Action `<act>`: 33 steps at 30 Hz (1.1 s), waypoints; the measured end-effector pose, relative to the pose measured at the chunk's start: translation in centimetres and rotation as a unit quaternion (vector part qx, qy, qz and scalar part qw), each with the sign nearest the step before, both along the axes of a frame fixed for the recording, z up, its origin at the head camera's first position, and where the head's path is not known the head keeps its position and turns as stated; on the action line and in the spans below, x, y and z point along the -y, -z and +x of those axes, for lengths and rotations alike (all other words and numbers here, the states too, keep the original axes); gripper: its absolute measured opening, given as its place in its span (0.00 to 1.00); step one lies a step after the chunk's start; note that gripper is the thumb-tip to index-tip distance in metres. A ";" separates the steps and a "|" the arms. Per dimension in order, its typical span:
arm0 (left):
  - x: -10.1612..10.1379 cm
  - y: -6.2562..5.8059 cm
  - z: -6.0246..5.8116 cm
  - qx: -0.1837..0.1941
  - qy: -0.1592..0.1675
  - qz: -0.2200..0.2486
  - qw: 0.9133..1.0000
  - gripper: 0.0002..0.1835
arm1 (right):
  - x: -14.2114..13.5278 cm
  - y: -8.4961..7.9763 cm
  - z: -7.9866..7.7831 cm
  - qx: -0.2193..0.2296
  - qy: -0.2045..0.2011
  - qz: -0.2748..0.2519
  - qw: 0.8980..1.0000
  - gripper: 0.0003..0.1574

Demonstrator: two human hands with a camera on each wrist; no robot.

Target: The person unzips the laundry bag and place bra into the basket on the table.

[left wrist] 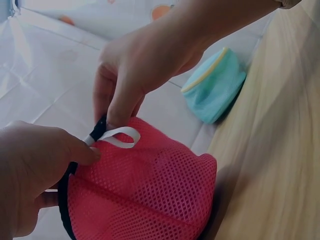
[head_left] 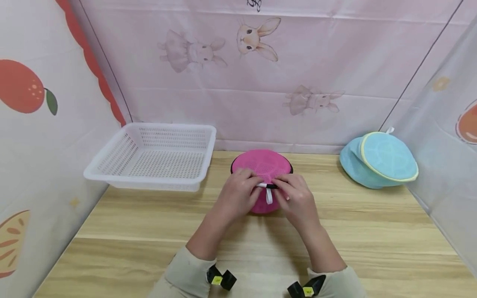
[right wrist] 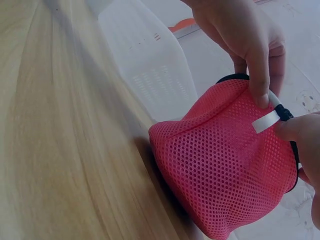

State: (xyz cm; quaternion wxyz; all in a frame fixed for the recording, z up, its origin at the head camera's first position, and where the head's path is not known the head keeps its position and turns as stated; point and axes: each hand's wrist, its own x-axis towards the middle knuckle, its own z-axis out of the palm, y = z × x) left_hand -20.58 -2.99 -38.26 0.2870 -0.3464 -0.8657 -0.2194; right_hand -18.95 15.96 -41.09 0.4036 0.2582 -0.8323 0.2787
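A pink mesh laundry bag (head_left: 262,161) with a black rim stands on the wooden table in front of me, its mesh bulging outward in both wrist views. My left hand (head_left: 238,192) pinches the rim between thumb and fingers, beside a short white section (head_left: 262,185). Close by on the right, the thumb and fingers of my right hand (head_left: 298,198) pinch the black part of that edge. Between the two hands a white fabric loop (right wrist: 266,122) hangs from the rim over the mesh. Some fingertips are hidden behind the rim.
At the back left is a white plastic basket (head_left: 149,182) with slotted sides. A light blue mesh bag (head_left: 389,155) with yellow trim lies folded over at the back right. Printed cloth walls (head_left: 208,103) enclose the table (head_left: 149,236) at the back and sides.
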 end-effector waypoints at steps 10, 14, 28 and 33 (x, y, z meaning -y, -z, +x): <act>-0.6 -0.2 0.4 -0.027 -0.026 -0.029 0.999 0.10 | 0.4 -0.2 0.1 -0.035 -0.001 0.006 0.999 0.15; -0.6 -0.1 0.4 -0.027 -0.023 -0.026 0.999 0.10 | 0.3 -0.3 0.2 -0.026 -0.002 0.013 1.000 0.14; -0.2 -0.2 0.2 0.004 -0.011 -0.020 1.000 0.09 | 0.5 -0.1 0.1 -0.042 -0.037 -0.014 0.998 0.13; 0.0 -0.1 0.3 0.017 -0.015 -0.011 1.000 0.10 | 0.8 0.0 0.0 -0.051 -0.049 -0.017 0.997 0.16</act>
